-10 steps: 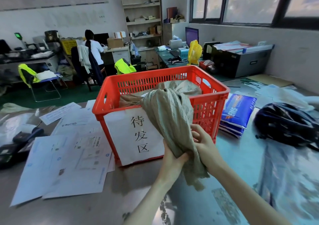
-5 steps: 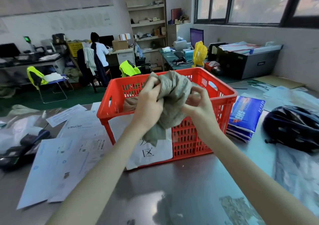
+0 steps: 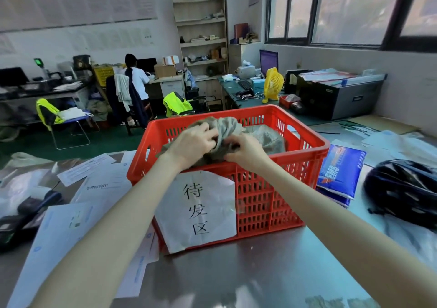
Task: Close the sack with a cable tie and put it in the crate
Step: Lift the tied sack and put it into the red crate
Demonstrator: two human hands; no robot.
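A grey-green cloth sack [image 3: 227, 128] is bunched up inside the red plastic crate [image 3: 272, 196], just behind its near rim. My left hand [image 3: 191, 143] grips the sack's left side and my right hand [image 3: 246, 150] pinches its right side, both over the crate's front edge. More grey cloth [image 3: 267, 136] lies deeper in the crate. A white paper label [image 3: 198, 210] with black characters hangs on the crate's front. No cable tie shows; the sack's neck is hidden by my hands.
Loose papers [image 3: 78, 215] and a black device [image 3: 26, 215] lie left of the crate. Blue packets [image 3: 340, 170] and a black helmet [image 3: 404, 189] sit to its right. The metal table [image 3: 236, 277] runs toward me. A person [image 3: 137, 80] sits far back.
Both hands lifted the sack from in front of the crate, over its near rim, and lowered it inside.
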